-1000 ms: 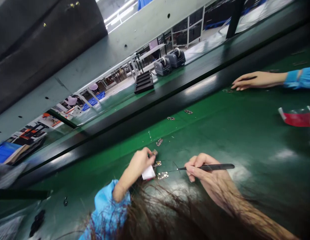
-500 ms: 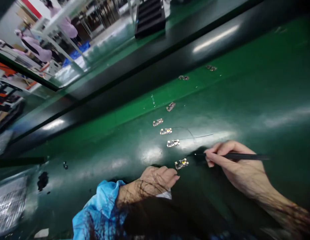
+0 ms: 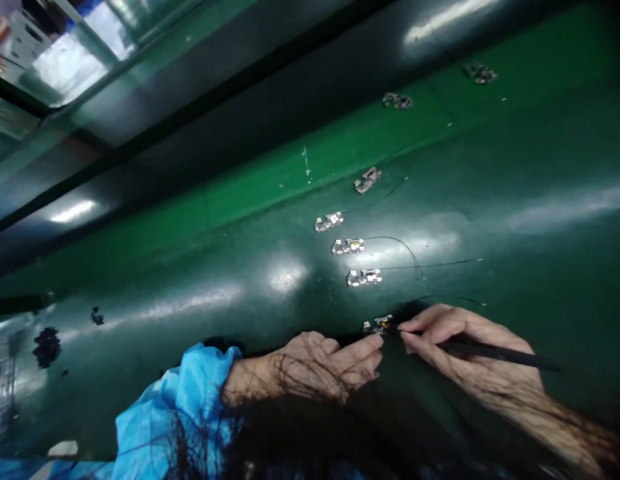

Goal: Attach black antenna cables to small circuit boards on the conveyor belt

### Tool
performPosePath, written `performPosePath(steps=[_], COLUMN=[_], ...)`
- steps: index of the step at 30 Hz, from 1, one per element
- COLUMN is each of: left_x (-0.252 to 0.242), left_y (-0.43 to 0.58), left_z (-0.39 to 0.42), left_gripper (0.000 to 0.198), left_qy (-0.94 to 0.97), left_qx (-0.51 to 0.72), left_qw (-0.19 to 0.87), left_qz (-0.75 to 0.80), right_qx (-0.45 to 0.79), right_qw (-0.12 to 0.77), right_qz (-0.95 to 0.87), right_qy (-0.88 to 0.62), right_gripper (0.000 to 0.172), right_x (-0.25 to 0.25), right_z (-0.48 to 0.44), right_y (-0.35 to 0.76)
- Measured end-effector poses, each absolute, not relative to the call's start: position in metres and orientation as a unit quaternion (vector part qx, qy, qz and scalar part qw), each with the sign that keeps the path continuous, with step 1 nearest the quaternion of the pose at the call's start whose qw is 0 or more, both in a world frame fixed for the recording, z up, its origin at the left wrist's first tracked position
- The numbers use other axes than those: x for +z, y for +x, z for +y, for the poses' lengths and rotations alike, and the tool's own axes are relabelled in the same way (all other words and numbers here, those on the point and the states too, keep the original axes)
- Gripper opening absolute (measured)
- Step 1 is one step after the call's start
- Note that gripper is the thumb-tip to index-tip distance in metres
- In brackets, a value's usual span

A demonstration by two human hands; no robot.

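A small circuit board with a yellow patch lies on the green table mat. My left hand rests at its lower edge, fingers stretched out, the index fingertip touching or almost touching the board. In my right hand, closed in a pen-like grip, is a slim black tool that looks like tweezers. Its tip is at the right end of the board, partly hidden by the fingers. A thin black wire curves behind that hand, with a pale tip.
Beyond lie several similar boards: one with a straight wire, one with a curled wire, and others farther back. Small black parts are at the left. A dark rail runs along the far side.
The view has tilted down and closer. My right hand has brought the tool's tip onto the nearest board. My left fingers have stretched out to its edge.
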State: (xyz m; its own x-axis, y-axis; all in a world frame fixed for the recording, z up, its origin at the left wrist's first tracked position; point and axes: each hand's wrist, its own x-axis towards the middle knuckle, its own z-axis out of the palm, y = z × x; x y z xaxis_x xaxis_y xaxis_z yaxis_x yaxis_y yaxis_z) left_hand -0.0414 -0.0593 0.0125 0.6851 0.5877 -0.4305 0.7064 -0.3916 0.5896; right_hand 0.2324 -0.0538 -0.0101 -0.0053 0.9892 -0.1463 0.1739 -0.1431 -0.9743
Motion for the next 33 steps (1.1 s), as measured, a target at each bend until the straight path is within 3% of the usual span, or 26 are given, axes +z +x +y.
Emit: performPosePath(steps=[3, 11, 16, 23, 33], left_x=[0.014, 0.025, 0.029, 0.015, 0.018], left_y=[-0.039, -0.029, -0.028, -0.036, -0.037], left_z=[-0.060, -0.050, -0.048, -0.062, -0.060], left_gripper=[0.047, 0.049, 0.044, 0.030, 0.031], left_qy=[0.852, 0.819, 0.870, 0.962, 0.966], left_qx=[-0.106, -0.151, -0.143, 0.026, 0.017], left_qw=[0.411, 0.447, 0.370, 0.128, 0.118], left_qz=[0.306, 0.326, 0.292, 0.241, 0.227], right_qx=[0.488, 0.492, 0.479, 0.445, 0.440], right_qw=[0.413, 0.400, 0.406, 0.421, 0.421], right_qz=[-0.522, -0.523, -0.548, -0.599, -0.611], right_qy=[-0.565, -0.570, -0.553, -0.515, -0.505], right_gripper=[0.029, 0.027, 0.026, 0.023, 0.021], right_x=[-0.008, -0.003, -0.003, -0.005, -0.008], right_z=[-0.054, -0.056, -0.056, -0.055, -0.055], right_y=[0.232, 0.231, 0.231, 0.232, 0.232])
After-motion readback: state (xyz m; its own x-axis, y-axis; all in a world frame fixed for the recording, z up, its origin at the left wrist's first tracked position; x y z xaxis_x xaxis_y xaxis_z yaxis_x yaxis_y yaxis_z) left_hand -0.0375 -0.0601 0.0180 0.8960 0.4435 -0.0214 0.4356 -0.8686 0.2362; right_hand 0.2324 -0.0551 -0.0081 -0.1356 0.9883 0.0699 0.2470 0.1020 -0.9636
